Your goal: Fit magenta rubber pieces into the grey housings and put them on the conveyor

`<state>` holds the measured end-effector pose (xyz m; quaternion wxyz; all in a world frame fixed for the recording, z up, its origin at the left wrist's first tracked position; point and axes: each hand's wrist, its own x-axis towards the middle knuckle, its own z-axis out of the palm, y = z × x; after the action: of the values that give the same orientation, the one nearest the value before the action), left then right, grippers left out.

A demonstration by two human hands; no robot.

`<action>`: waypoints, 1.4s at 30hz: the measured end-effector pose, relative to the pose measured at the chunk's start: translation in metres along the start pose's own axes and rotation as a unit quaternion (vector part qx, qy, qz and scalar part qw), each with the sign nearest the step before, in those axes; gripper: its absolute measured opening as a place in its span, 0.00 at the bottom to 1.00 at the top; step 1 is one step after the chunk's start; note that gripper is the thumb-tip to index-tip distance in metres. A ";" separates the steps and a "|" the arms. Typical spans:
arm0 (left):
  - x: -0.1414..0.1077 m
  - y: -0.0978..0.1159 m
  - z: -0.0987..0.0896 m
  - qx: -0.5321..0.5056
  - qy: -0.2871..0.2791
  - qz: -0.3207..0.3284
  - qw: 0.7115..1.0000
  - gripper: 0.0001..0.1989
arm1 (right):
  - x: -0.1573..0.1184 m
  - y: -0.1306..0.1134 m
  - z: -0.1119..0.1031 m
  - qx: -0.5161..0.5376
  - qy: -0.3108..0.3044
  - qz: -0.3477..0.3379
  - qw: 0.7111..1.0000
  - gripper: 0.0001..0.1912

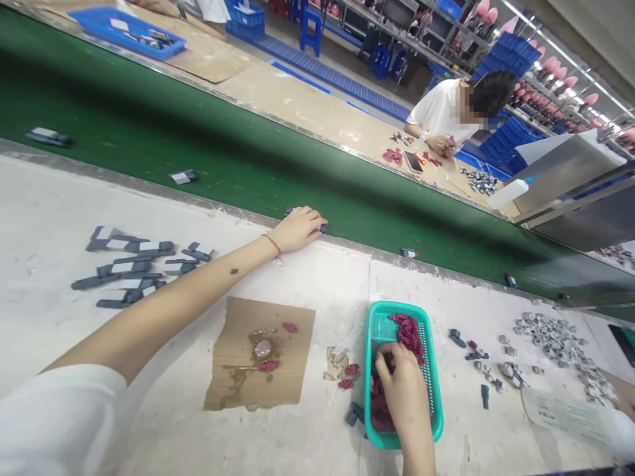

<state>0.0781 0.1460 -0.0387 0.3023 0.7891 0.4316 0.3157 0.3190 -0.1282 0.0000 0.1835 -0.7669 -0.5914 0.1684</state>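
Observation:
At the near edge of the green conveyor belt [238,178], my left hand [297,228] curls over a small dark grey piece [322,228], whose ends show beside the fingers. My right hand [404,377] reaches into a turquoise plastic basket [436,396], its fingers bent down among small dark red pieces [409,334]; the fingertips are partly hidden. Left of the basket lies a cardboard sheet [292,390] with a small round dish [262,349] of wet-looking stuff and two red pieces on it. Dark grey pieces with white parts [131,266] lie beyond my left forearm.
Several similar pieces [183,176] lie spaced along the belt. To the right are a heap of small light grey parts [555,337] and a plastic bag or bottle [565,413]. Across the belt, a co-worker [441,109] handles small pieces; a blue tray [129,33] stands far left.

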 end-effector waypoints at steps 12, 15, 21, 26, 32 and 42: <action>-0.089 0.045 -0.001 -0.337 -0.023 -0.150 0.929 0.17 | -0.003 -0.066 0.007 0.448 -0.004 0.085 0.890 0.17; -0.130 0.056 -0.018 -0.480 -0.041 -0.263 0.836 0.13 | -0.005 -0.089 0.027 0.428 -0.035 0.061 0.901 0.17; -0.185 0.058 -0.041 -0.561 0.016 -0.345 0.752 0.17 | -0.003 -0.120 0.072 0.303 -0.132 -0.050 0.943 0.13; -0.208 0.048 -0.040 -0.530 0.032 -0.339 0.777 0.20 | 0.002 -0.126 0.098 0.201 -0.165 -0.161 0.952 0.11; -0.215 0.047 -0.040 -0.466 -0.005 -0.298 0.833 0.19 | 0.008 -0.130 0.107 0.008 -0.078 -0.339 0.937 0.17; -0.226 0.043 -0.031 -0.461 -0.003 -0.221 0.859 0.11 | 0.008 -0.132 0.108 -0.045 -0.081 -0.361 0.928 0.17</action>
<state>-0.0213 -0.0642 -0.0407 0.6949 0.4444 0.3989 0.4007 0.1577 -0.0803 -0.0313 0.1489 -0.4929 -0.8480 0.1257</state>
